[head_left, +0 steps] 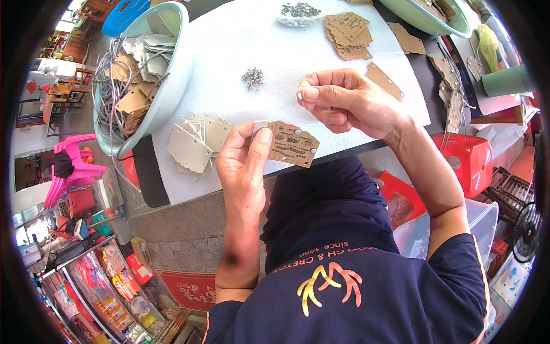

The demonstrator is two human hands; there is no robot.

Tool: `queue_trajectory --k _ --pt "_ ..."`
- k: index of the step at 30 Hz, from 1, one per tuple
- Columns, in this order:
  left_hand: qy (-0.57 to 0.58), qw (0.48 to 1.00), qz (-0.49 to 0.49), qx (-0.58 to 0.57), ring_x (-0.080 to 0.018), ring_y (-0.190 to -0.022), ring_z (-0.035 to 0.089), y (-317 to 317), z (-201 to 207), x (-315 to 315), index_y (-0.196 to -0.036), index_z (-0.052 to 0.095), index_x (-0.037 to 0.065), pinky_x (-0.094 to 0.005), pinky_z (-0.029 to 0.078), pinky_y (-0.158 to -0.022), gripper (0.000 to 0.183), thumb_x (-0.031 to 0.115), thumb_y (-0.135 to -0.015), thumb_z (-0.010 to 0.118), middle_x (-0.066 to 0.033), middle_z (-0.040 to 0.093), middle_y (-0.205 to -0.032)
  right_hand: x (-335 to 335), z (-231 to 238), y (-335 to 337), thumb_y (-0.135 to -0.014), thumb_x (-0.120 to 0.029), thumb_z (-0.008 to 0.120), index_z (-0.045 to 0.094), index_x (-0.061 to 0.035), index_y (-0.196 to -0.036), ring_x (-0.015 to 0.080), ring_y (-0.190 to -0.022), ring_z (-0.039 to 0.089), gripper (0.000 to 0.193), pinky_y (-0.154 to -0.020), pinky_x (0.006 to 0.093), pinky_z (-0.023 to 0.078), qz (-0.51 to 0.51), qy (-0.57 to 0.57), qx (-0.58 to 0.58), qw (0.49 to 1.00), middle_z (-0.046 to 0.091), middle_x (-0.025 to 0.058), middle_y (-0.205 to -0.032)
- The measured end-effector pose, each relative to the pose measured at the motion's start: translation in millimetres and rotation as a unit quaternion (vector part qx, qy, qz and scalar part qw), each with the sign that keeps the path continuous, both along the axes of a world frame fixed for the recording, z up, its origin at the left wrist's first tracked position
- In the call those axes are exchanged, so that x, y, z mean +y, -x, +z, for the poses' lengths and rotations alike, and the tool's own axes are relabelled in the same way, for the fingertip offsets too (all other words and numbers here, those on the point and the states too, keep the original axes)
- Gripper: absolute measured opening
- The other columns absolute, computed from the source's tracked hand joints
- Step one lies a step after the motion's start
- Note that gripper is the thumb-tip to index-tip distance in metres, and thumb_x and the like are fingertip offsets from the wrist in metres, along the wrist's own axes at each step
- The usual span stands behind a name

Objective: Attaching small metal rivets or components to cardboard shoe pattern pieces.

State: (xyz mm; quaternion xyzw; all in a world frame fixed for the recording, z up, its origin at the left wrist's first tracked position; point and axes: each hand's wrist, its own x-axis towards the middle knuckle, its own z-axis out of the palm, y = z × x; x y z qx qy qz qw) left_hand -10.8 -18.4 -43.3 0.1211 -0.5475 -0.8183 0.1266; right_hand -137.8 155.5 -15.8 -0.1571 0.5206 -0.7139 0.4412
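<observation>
Between the thumb and fingers of my left hand (242, 163) is a brown printed cardboard tag (291, 148) with cut corners. Small round silvery fasteners show near its edges, and a pale grey piece peeks out by my fingertips. My right hand (358, 104) is raised above and to the right of the tag, pinching a small shiny metal rivet (299, 96), partly covered by the fingertips. A little heap of metal rivets (252, 79) lies on the white sheet (223, 51) beyond my hands. Loosely stacked pale grey cards (192, 144) are just left of my left hand.
A pale green basin (182, 43) at the left holds cards and grey cords. At the far side sit a clear dish (299, 22) of small metal parts and stacked brown tags (348, 35). Another basin (452, 27) is far right. Red stools (467, 163) stand beside the table.
</observation>
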Motion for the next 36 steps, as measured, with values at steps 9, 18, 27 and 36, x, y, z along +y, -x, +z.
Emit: queue_trajectory --k 9,18,27,36 --pt "0.014 1.0 0.015 -0.018 -0.0073 -0.087 0.059 0 0 3 -0.108 0.061 -0.004 -0.0223 0.047 -0.08 0.02 0.009 -0.093 0.062 -0.0057 0.066 -0.097 -10 1 -20 -0.085 -0.015 0.064 0.061 -0.0013 -0.085 0.0092 -0.061 0.054 0.014 -0.056 0.0264 0.045 -0.098 -0.16 0.393 0.9 0.057 0.0026 -0.07" --pt "0.074 0.997 0.023 -0.009 -0.0061 -0.085 0.058 0 0 7 -0.108 0.06 -0.005 -0.0214 0.047 -0.076 0.02 0.008 -0.093 0.062 -0.0036 0.064 -0.095 -24 -11 -32 -0.076 0.001 0.068 0.06 -0.0043 -0.081 0.006 -0.053 0.044 0.011 -0.045 0.0202 0.034 -0.145 -0.07 0.581 0.798 0.056 0.0009 -0.079" --pt "0.079 0.997 0.023 -0.007 -0.0065 -0.086 0.059 0 1 9 -0.109 0.06 -0.006 -0.0211 0.047 -0.075 0.021 0.008 -0.093 0.062 -0.0047 0.065 -0.096 -25 -3 -36 -0.076 -0.009 0.07 0.058 -0.0051 -0.08 0.0233 -0.061 0.062 0.013 -0.056 0.033 0.049 -0.134 -0.148 0.572 0.796 0.059 0.0065 -0.078" --pt "0.083 0.996 0.029 -0.004 -0.0067 -0.088 0.059 0 0 11 -0.11 0.061 -0.004 -0.021 0.047 -0.076 0.02 0.006 -0.092 0.062 -0.0047 0.065 -0.098 -27 -9 -36 -0.076 -0.012 0.071 0.058 -0.0063 -0.08 0.0231 -0.061 0.061 0.014 -0.057 0.0335 0.049 -0.158 -0.16 0.57 0.79 0.058 0.0069 -0.081"
